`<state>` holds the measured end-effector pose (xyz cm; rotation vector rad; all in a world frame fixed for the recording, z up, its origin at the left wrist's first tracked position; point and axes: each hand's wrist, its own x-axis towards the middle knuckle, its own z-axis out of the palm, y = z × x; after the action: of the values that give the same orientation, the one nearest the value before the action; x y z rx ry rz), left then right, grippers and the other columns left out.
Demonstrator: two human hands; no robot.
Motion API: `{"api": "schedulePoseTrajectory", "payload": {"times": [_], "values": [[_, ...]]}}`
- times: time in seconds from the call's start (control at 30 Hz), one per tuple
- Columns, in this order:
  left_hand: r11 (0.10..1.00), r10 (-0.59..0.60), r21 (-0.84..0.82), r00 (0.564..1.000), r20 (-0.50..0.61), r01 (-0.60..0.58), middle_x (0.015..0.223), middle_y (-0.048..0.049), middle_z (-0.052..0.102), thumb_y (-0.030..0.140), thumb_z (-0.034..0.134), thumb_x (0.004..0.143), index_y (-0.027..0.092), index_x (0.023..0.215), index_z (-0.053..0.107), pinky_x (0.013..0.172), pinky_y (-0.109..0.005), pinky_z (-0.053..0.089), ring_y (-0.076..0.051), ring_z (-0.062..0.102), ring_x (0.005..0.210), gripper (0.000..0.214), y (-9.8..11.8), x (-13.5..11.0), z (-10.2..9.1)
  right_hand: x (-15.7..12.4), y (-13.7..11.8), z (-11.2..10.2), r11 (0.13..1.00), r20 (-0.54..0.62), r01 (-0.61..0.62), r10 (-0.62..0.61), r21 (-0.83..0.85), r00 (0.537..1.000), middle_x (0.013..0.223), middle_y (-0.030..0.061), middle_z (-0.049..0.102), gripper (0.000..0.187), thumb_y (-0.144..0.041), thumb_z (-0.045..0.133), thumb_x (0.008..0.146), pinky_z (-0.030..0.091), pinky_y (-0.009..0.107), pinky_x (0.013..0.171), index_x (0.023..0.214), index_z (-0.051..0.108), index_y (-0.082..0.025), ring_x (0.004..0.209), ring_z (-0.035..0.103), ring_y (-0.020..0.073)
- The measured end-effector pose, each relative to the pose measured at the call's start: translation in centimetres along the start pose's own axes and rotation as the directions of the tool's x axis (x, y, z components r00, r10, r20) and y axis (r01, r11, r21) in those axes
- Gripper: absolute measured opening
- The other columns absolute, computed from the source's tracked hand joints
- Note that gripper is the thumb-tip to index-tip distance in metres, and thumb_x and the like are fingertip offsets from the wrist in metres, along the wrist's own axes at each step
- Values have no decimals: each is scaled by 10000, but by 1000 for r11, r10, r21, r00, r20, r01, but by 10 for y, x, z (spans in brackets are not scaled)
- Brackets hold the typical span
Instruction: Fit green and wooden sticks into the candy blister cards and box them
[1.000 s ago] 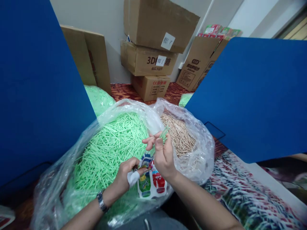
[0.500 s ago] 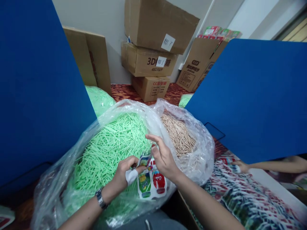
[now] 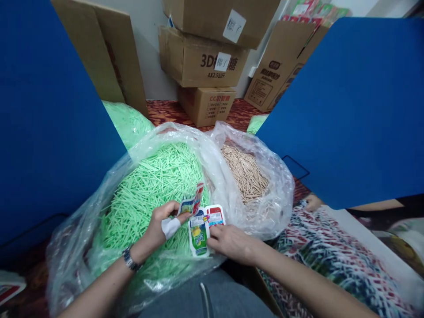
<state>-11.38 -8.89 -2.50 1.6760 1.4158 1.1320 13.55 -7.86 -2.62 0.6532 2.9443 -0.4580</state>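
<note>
My left hand (image 3: 158, 224), with a white wrap around the thumb and a watch on the wrist, pinches a folded, bottle-shaped soft-drink card (image 3: 198, 236). The card has a green, lemon-printed panel and red panels; its upper flap stands up from my left fingers. My right hand (image 3: 232, 240) lies over the card's right side, fingers curled at its edge and covering part of the red panel. Under and behind the card are many thin green sticks (image 3: 152, 190) in a clear plastic bag (image 3: 74, 229). Whether sticks lie inside the fold is hard to make out.
Beige sticks (image 3: 245, 174) fill a second plastic bag (image 3: 281, 194) at the right. Blue panels (image 3: 357, 110) flank both sides. Cardboard boxes (image 3: 208, 62) are stacked behind. Many printed cards (image 3: 334, 260) lie at the lower right, beside another person's hand (image 3: 313, 202).
My right hand has come down from above the card to its right side, its fingers now curled. The card's flap stands higher at my left hand. The view has tilted downward.
</note>
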Motion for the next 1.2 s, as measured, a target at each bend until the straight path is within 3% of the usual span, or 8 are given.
{"api": "schedulePoseTrajectory", "payload": {"times": [0.23,0.4,0.47,0.57,0.73,0.93,1.1,1.2], "values": [[999,39,-17,998,42,-38,639,25,479,327,631,825,167,682,528,537,-223,362,-115,453,578,238,0,-4,0,3,3,-33,948,-197,3,63,320,978,823,16,615,116,-161,475,888,431,254,595,941,565,-212,701,568,137],[991,134,5,988,71,-135,644,27,484,280,616,843,178,669,493,552,-226,355,-113,453,581,236,4,-6,2,21,-12,-88,729,-729,235,486,642,483,887,-1,634,371,-145,515,888,493,283,645,1202,408,-311,766,613,140],[983,181,8,980,79,-182,646,25,498,263,624,840,179,671,492,562,-232,360,-116,464,586,231,4,-6,4,32,-18,-97,717,-776,325,487,617,400,924,1,646,376,-126,522,882,510,310,683,1180,420,-331,798,626,149],[979,206,-3,975,79,-206,667,18,521,243,632,834,178,686,507,583,-239,374,-123,490,608,205,4,-6,6,46,-22,-96,804,-817,273,395,529,420,933,8,653,365,-114,555,857,520,376,761,1144,479,-327,851,630,176],[982,188,-2,979,81,-188,668,15,534,243,636,830,169,716,560,579,-242,381,-125,498,603,156,3,-6,4,52,-11,-86,956,-770,152,102,251,630,1098,43,639,255,-174,590,836,404,512,989,1060,610,-294,1079,567,229],[992,40,-123,995,92,-28,673,-1,574,305,645,819,153,765,623,565,-248,413,-134,520,603,163,-1,-5,3,47,20,-78,886,-579,64,245,460,777,1287,106,535,463,-272,521,891,426,449,975,1343,427,-240,1184,505,236],[907,-78,-411,996,46,90,959,-82,661,304,695,767,161,1082,582,703,-309,508,-201,624,810,364,-5,-1,12,53,25,-63,742,-566,40,474,669,675,867,37,641,162,-294,542,883,523,298,693,993,619,-202,761,622,160],[870,-158,-472,987,7,143,778,-46,656,322,698,768,150,877,594,639,-291,518,-171,619,693,229,-6,1,17,56,20,-59,703,-569,53,525,709,633,860,34,624,162,-295,572,862,510,253,599,991,620,-208,704,607,144]]}}
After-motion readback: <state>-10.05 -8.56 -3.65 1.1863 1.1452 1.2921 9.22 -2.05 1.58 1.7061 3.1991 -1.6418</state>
